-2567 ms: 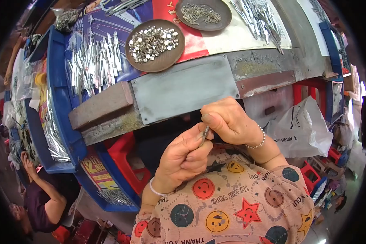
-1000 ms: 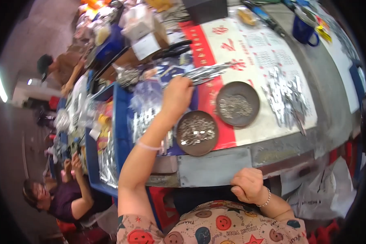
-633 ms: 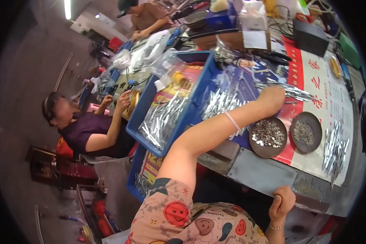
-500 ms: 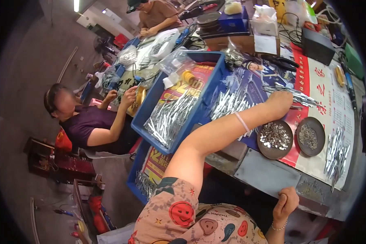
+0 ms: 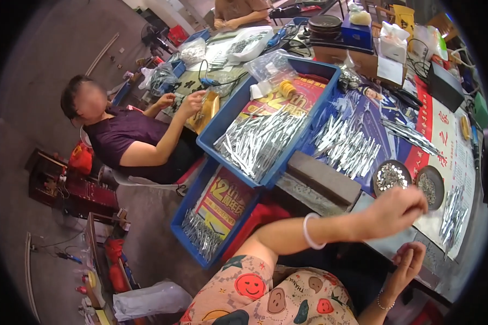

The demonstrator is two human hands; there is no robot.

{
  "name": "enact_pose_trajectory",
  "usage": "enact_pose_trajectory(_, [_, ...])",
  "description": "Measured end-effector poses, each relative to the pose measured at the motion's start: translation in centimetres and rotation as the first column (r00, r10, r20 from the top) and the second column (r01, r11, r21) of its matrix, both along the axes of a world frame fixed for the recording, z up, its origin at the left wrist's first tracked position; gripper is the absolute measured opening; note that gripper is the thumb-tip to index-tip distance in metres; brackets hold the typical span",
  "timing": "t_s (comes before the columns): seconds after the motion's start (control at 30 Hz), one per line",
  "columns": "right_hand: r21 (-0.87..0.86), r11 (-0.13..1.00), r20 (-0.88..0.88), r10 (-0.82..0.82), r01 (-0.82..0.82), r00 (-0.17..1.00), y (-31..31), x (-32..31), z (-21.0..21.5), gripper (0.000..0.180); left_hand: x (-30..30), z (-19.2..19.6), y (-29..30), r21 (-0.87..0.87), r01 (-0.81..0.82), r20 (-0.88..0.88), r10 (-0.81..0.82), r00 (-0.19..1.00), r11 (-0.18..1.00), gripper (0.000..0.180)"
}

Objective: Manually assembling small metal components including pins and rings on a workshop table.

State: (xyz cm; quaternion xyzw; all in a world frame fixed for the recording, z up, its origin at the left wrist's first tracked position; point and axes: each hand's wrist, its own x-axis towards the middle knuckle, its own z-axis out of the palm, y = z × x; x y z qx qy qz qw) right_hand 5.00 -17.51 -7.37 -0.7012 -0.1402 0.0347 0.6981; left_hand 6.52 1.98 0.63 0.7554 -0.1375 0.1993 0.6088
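Observation:
My left hand, with a pale bangle on the wrist, hangs over the table's front edge, just nearer than the dish of small shiny metal pieces. Its fingers are bent together; whatever they may hold is hidden. Below it, my right hand, wearing a beaded bracelet, is raised in front of the table edge with curled fingers. I cannot make out anything in it. Beyond the left hand lie a bundle of thin metal rods and a wider pile of silvery metal strips.
Another dish of small metal parts stands beside more strips at the right. A blue tray of strips overlaps a lower blue tray at the left. A co-worker in purple sits beyond.
My left hand has drawn back from the rod bundle toward me, close above my right hand. The right hand's fingers have loosened from a tighter fist. The view has shifted.

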Motion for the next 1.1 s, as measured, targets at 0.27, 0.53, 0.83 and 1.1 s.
enact_pose_trajectory(0.27, [0.326,0.941,-0.055,0.118,-0.094,0.991,2.0,-2.6,3.3,0.034,-9.7,-2.6,-1.9,-0.195,0.064,-0.217,-0.107,0.970,0.979,0.009])
enact_pose_trajectory(0.53, [-0.004,0.970,-0.054,0.242,-0.242,0.969,2.4,-4.5,4.4,0.009,-13.0,-3.4,-1.8,-0.304,0.037,-0.252,-0.118,0.960,0.952,0.010])
enact_pose_trajectory(0.83, [-0.389,0.853,0.213,0.450,-0.347,0.867,4.2,-4.1,5.7,0.021,-13.6,-2.6,-0.5,-0.764,-0.124,-0.538,-0.519,0.664,0.633,0.018])
enact_pose_trajectory(1.1, [-0.506,0.844,0.303,0.367,-0.178,0.880,2.4,2.4,6.1,0.021,-14.7,-4.6,-0.5,-0.785,-0.122,-0.503,-0.510,0.698,0.607,0.013])
